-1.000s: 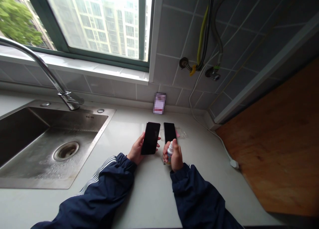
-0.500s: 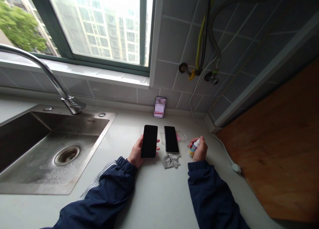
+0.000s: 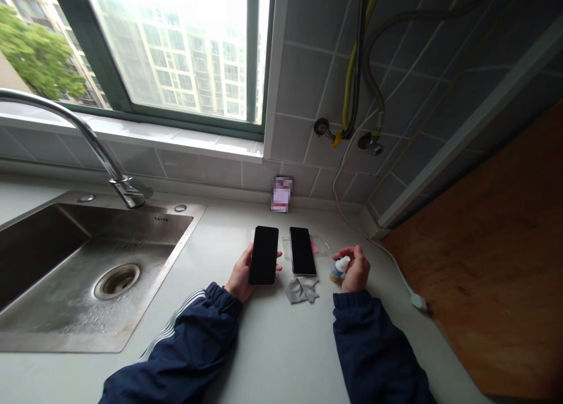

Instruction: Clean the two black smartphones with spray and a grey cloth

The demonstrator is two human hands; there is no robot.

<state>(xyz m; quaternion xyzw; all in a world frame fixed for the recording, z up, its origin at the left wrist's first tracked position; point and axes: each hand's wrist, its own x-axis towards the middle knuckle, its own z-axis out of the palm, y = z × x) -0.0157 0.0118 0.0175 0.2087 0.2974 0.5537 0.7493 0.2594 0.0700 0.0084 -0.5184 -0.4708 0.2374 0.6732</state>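
Observation:
My left hand point(image 3: 240, 275) is closed around a smartphone point(image 3: 264, 255) with a black screen, its fingertips showing past the right edge. A small white spray bottle point(image 3: 338, 268) with a blue and yellow label is on the counter, slightly tilted in view. Just to its right is my right hand point(image 3: 355, 269), thumb lifted away and fingers loosely bent behind the bottle's top; whether they touch it I cannot tell. Between the hands lies a second smartphone point(image 3: 302, 251), also dark. Below that phone is a crumpled grey cloth point(image 3: 302, 290).
Clear plastic pieces point(image 3: 323, 248) and a pink slip point(image 3: 314, 244) lie beside the second phone. A blurred-out card or phone point(image 3: 281, 194) leans on the wall. At left are a steel sink point(image 3: 153, 269) and faucet point(image 3: 99, 149). A white cable point(image 3: 387, 245) runs along the right.
My right hand has loosened from around the spray bottle, which now shows more fully on the hand's left. My left hand still holds its phone. The view has tilted slightly.

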